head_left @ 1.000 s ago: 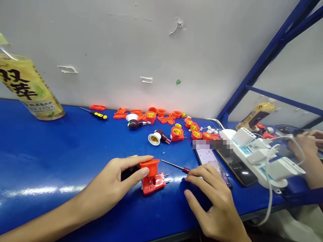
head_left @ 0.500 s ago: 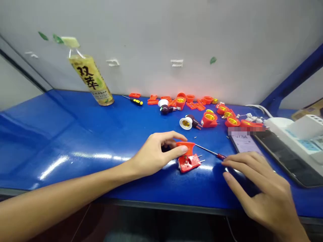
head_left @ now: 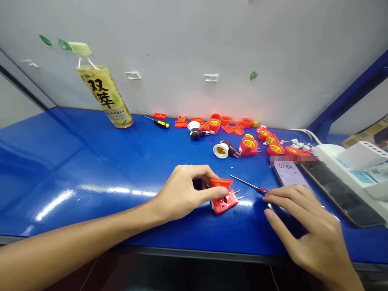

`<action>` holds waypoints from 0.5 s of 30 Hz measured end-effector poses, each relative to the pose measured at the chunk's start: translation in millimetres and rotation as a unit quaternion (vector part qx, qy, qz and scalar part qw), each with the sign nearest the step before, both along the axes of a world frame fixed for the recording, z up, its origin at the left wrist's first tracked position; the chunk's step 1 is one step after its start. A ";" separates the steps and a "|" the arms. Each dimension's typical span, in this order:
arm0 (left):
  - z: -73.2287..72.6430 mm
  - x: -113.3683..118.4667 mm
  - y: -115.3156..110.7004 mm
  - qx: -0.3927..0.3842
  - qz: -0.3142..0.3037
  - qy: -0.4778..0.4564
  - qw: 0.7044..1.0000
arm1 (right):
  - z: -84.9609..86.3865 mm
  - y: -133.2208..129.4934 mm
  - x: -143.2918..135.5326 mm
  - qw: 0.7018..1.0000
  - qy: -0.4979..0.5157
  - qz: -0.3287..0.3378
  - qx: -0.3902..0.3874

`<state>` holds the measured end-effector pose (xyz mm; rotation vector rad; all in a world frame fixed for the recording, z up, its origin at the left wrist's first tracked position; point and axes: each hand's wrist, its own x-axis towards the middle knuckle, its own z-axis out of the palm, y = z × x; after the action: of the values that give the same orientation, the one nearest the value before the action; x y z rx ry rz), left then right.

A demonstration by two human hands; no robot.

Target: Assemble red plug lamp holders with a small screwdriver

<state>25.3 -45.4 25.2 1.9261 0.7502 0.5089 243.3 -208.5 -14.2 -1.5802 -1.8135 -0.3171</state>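
My left hand [head_left: 188, 190] pinches a red plug-in lamp socket [head_left: 224, 202] between thumb and fingers, low over the blue table. Its flared rim is up against my fingers, its flat body looks opened, and two metal prongs point right. A thin screwdriver [head_left: 247, 182] with a dark red handle lies to the right of the socket, its shaft pointing toward the upper left. My right hand [head_left: 309, 226] rests by that handle, fingers bent and thumb apart. The index fingertip is at the handle, part of which is hidden; I cannot tell whether it touches.
Behind lie a white-rimmed dark socket [head_left: 221, 150], a red socket [head_left: 249, 145], and several red shells and parts. A yellow-black screwdriver [head_left: 160, 123] and a drink bottle [head_left: 106, 97] are at the back left. A lit phone [head_left: 289, 173], a dark phone [head_left: 342, 198] and a white power strip [head_left: 363, 178] occupy the right.
The view has shifted slightly. My left hand has brought the red socket a little toward the table's front edge. My right hand stays beside the screwdriver, almost unchanged.
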 end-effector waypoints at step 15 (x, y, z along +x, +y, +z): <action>-4.7 -6.7 0.2 0.140 -0.021 -0.003 0.990 | -0.4 2.9 0.0 1.000 0.012 0.001 -0.007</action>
<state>18.6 -45.3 20.5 2.1936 0.6604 0.6210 243.3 -205.6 -14.6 -1.5849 -1.8031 -0.2831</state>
